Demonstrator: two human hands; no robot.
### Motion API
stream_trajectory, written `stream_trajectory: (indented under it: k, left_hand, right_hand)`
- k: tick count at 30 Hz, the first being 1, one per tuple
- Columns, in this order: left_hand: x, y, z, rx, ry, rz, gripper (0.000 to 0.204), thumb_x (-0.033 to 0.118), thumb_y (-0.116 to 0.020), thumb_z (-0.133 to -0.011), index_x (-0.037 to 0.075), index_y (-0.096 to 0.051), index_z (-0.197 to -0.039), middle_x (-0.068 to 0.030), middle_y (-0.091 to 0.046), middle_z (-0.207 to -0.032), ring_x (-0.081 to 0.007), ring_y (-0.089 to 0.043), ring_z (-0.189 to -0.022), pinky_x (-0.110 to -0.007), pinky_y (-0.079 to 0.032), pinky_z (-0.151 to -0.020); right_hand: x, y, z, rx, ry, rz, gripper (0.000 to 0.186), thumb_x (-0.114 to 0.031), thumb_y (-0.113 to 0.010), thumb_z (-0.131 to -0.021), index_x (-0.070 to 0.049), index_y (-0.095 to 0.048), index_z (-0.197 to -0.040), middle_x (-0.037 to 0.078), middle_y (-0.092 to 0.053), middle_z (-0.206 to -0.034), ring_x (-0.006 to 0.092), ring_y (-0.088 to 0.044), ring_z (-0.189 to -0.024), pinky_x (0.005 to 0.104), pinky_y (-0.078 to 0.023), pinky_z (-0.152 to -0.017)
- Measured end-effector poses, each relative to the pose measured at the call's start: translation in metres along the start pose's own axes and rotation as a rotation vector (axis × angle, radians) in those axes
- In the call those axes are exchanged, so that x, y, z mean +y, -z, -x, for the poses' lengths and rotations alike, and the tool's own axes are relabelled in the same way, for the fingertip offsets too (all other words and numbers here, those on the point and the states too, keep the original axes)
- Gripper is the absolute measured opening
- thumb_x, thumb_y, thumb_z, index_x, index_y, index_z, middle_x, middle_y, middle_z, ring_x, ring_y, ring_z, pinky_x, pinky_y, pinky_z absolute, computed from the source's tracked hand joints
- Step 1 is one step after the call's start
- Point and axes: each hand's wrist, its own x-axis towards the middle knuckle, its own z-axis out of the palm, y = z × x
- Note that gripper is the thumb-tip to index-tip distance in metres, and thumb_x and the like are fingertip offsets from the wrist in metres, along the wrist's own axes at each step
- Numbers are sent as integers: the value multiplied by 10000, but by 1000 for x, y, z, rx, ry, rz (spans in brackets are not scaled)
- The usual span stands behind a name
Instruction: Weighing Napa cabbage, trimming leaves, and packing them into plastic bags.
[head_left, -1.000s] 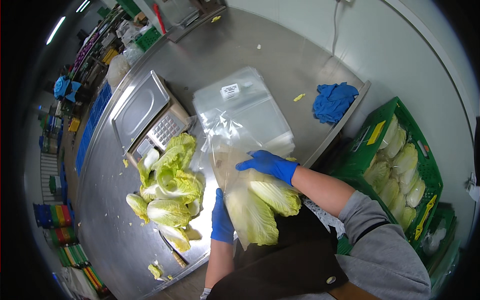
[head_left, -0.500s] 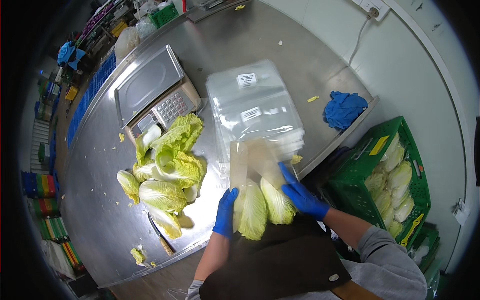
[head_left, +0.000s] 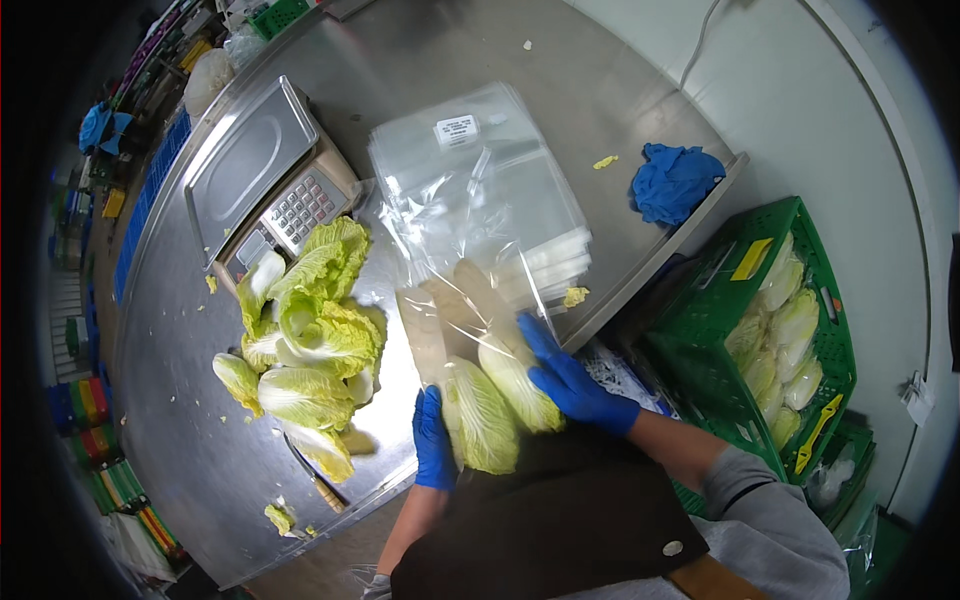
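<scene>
Watching through the head cam, clock centred on the two cabbage heads. Far left, I've got the scale (head_left: pixel 270 175) between 10 and 11, a heap of loose cabbage leaves (head_left: pixel 305 340) between 9 and 10, and a knife (head_left: pixel 325 490) at 8, well apart from the hands, which suits me.

Next, at 8 and close in, the left hand (head_left: pixel 432 445): fingers straight and pressed together along the left cabbage head (head_left: pixel 482 418). Can't tell what the thumb's doing. Clear film (head_left: pixel 450 310) lies toward 11, hazing over the upper ends; how far it wraps, I honestly can't say. The stack of bags (head_left: pixel 490 165) is at 12.

The right cabbage head (head_left: pixel 520 385) is just beside its mate, both with leafy tips toward 5, in front of the dark apron (head_left: pixel 560 500). At 3, the right hand (head_left: pixel 580 385) has its fingers extended and a bit spread against that head, no pinch that I can see.

My take: press evenly from both sides with flat fingers, since those leaf edges probably tear easily, and smooth the film rather than tug it.

Further right, crumpled blue gloves (head_left: pixel 678 185) between 1 and 2, then a green crate (head_left: pixel 690 315) of cabbages toward 2 or 3.
</scene>
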Motion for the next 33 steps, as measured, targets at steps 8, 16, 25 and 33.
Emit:
stream_trajectory:
  k: [8, 16, 25, 33]
  left_hand:
    - [-9, 4, -7, -23, -5, -142, 402, 360, -466, -958, 48, -500, -1209, -72, -589, -1081, -166, -592, -937, -312, -493, -829]
    - [-13, 14, 1, 55, -32, -72, 368, 338, -437, -966, 51, -513, -1183, -76, -589, -1085, -185, -588, -952, -331, -487, -847]
    - [3, 7, -20, -30, -220, -181, 318, 276, -513, -928, 40, -546, -1138, -82, -600, -1067, -173, -585, -952, -344, -485, -850]
    - [-15, 51, -8, -19, -247, -409, 285, 289, -517, -952, 32, -621, -1015, -20, -633, -910, -85, -570, -772, -243, -470, -725]
  right_hand:
    - [-13, 8, 26, 147, -124, -144, 556, -136, -481, -913, 4, -287, -1414, 153, -226, -1499, 260, -169, -1403, 366, -126, -1130]
    - [-29, -1, 26, 410, -34, 192, 158, -2, -605, -823, 34, -633, -975, 161, -607, -1160, 257, -602, -1055, 323, -477, -899]
    - [6, 23, 22, 394, -139, 340, 258, -112, -596, -855, -49, -567, -1103, 163, -617, -859, 293, -627, -769, 343, -480, -671]
    - [2, 30, 36, 161, -93, 490, 167, -203, -559, -878, -38, -581, -890, 174, -603, -781, 362, -591, -706, 423, -470, -626]
